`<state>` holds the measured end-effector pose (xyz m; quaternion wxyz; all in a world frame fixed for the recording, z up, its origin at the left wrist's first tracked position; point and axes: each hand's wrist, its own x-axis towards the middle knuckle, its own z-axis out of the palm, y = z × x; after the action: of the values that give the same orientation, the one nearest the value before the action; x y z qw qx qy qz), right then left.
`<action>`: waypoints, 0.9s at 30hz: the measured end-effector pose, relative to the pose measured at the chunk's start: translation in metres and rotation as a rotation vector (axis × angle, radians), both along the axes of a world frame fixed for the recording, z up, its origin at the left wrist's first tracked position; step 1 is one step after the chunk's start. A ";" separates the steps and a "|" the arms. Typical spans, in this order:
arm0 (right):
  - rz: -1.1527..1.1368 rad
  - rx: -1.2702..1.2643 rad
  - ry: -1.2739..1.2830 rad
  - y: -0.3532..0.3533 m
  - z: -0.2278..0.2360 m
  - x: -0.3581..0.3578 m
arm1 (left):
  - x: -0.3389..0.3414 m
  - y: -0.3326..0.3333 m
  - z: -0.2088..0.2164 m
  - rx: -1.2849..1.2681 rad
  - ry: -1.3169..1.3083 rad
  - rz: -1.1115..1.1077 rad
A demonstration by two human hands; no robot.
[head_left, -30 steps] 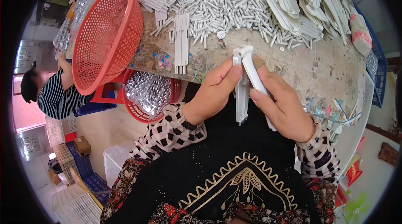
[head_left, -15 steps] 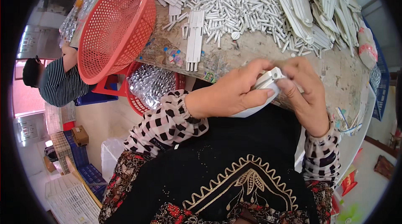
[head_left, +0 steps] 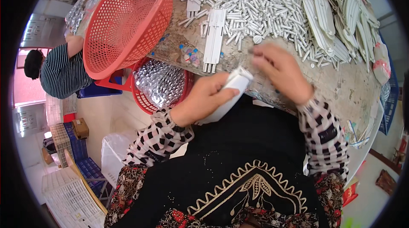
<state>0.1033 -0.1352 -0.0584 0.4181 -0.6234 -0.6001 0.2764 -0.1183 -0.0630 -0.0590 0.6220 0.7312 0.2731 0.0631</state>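
My left hand is closed around a long, smooth white plastic piece, its narrow end pointing up and to the right. The thumb lies along its face, and the lower end is partly covered by the hand. Over the table edge, my right hand is apart from that piece, its fingers bent and blurred by motion. Whether anything is between those fingertips does not show. Just above them lies a small round white disc, in front of a heap of short white pins.
A flat white slotted piece lies left of the pins; long white plastic shells pile up at right. A red perforated basket leans at left, above a red basket of silvery pieces. Another person sits at far left.
My right hand has left the white plastic piece and moved up toward the pins. My left hand has shifted left with the piece. The whole view has shifted slightly.
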 end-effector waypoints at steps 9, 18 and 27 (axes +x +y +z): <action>0.092 0.307 -0.974 0.090 -0.009 -0.004 | 0.008 0.019 0.009 0.517 0.129 0.067; -0.146 -0.091 0.602 0.020 -0.015 -0.009 | 0.027 0.016 0.015 0.713 0.279 -0.079; -0.143 0.068 0.348 0.011 -0.011 -0.014 | 0.035 0.013 0.019 0.754 0.328 -0.101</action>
<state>0.0890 -0.1246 -0.0698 0.5551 -0.5928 -0.4817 0.3293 -0.0830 -0.0495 -0.0403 0.2611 0.9207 0.2900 0.0106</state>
